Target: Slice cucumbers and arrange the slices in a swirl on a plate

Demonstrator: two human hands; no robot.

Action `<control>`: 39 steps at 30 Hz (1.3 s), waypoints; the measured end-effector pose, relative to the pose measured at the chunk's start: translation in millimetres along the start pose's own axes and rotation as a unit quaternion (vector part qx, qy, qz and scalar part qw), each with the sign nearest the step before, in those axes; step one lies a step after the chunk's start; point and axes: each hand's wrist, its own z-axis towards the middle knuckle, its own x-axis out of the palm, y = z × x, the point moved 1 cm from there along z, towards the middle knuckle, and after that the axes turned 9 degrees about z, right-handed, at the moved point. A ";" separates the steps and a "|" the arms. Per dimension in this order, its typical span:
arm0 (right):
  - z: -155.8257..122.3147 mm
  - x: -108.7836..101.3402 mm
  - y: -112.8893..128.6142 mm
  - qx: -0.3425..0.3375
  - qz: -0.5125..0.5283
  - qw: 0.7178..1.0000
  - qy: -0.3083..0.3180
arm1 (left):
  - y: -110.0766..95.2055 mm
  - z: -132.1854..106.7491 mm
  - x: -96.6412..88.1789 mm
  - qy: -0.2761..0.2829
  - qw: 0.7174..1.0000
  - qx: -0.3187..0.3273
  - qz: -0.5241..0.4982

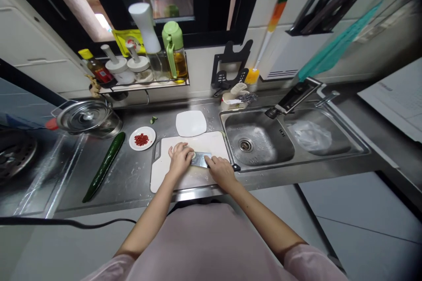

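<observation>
My right hand [221,173] is wrapped round the black handle of a kitchen knife, whose end shows beyond my palm. Its broad metal blade [199,160] lies over the white cutting board [161,180] and points toward my left hand [180,159]. The left fingers are bent and close together at the blade's tip, on a small pale piece of food [193,155] that they partly hide. Just behind the board is a white square plate [191,123]. To the left, a round white plate [132,142] bears chopped red pieces, and a long cucumber [104,167] lies on the steel counter.
A double sink [290,151] with a black faucet [290,99] adjoins the board's right side. At the back left stand a lidded steel pot [89,118] and a rack [145,85] of seasoning jars and oil bottles. Green scraps [153,120] lie behind the round plate.
</observation>
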 end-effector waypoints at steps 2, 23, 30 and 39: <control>-0.5 -2.3 -2.1 0.004 -0.006 1.000 -0.003 | -2.4 -0.6 0.5 0.012 1.000 -0.005 -0.010; -4.2 17.0 -54.1 0.208 0.203 0.957 -0.021 | 95.8 31.8 20.2 -0.056 0.890 -0.451 -0.040; -5.1 18.3 -57.4 0.174 0.289 0.941 0.004 | 99.4 40.3 18.5 -0.065 0.903 -0.424 0.027; -2.5 27.7 -45.9 0.168 0.278 0.945 0.033 | 100.7 39.6 12.7 -0.115 0.920 -0.370 0.061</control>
